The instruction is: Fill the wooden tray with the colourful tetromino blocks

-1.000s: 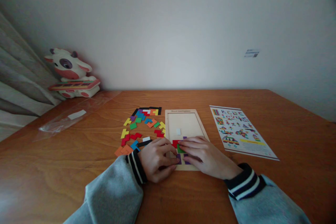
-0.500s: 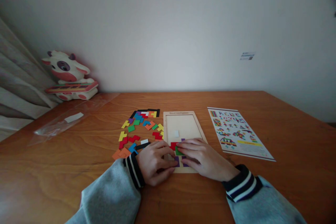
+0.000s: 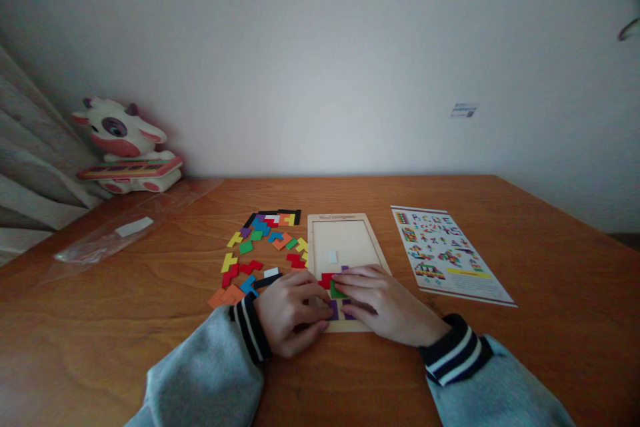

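A pale wooden puzzle tray [image 3: 345,235] lies on the table, with both hands over its near half. My left hand [image 3: 290,313] rests at the tray's near left, fingertips on a purple piece [image 3: 333,310]; what its fingers grip, if anything, is hidden. My right hand [image 3: 385,303] covers the near right part, its fingers spread over the pieces, touching a green piece [image 3: 337,291] and another purple piece [image 3: 349,310]. A red piece [image 3: 326,279] sits between the hands. Farther up the tray lies a small white piece [image 3: 333,257].
Many coloured pieces [image 3: 246,247] are scattered left of the tray. A printed pattern sheet [image 3: 450,253] lies to the right. At the back left stand a cow toy [image 3: 130,147] and a clear plastic bag [image 3: 95,243] with a white label.
The whole view has shifted slightly, so everything appears a little farther left. Both hands keep nearly the same place over the tray.
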Demonstrator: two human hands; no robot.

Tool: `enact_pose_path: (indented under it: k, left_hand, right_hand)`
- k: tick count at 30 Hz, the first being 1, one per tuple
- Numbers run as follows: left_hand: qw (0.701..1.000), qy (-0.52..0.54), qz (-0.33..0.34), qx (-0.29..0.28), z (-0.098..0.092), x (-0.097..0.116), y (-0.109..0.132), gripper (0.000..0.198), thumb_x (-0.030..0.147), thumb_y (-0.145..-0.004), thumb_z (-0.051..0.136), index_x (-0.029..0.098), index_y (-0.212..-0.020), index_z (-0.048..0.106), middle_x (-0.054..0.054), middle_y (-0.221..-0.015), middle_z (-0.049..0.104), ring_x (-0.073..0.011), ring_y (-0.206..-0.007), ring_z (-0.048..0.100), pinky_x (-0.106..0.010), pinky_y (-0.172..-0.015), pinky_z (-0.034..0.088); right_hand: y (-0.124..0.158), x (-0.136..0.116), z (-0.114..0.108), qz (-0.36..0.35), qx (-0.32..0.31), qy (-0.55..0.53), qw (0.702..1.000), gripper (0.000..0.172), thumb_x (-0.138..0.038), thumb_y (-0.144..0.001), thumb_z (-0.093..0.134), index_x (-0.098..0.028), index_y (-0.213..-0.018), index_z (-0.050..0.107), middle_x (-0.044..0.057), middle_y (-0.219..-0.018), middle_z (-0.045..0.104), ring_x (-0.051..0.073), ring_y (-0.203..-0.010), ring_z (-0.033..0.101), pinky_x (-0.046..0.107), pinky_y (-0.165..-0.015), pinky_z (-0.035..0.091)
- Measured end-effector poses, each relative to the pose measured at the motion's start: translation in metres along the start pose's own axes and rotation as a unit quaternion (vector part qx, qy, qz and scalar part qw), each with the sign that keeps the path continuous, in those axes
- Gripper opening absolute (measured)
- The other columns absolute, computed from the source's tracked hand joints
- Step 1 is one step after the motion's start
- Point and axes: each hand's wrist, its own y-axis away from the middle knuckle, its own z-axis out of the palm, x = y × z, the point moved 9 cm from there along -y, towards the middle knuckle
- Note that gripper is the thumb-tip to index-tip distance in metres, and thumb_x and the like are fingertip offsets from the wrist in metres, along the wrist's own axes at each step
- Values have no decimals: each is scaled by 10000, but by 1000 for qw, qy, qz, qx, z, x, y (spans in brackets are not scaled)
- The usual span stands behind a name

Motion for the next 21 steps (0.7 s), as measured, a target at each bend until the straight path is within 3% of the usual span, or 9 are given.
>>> enact_pose_path:
  k: [21]
  left_hand:
    - [1000, 11, 0, 14, 1, -1, 1, 239, 240, -862, 542, 194, -1033, 704, -93, -1045, 684, -232, -937, 579, -368, -805, 506]
  right_hand:
    - [0, -3, -2, 0, -3, -4, 1000, 310, -361, -971, 529, -239, -1228, 654, 19, -1291, 659, 204, -1205, 568, 392, -1040, 426]
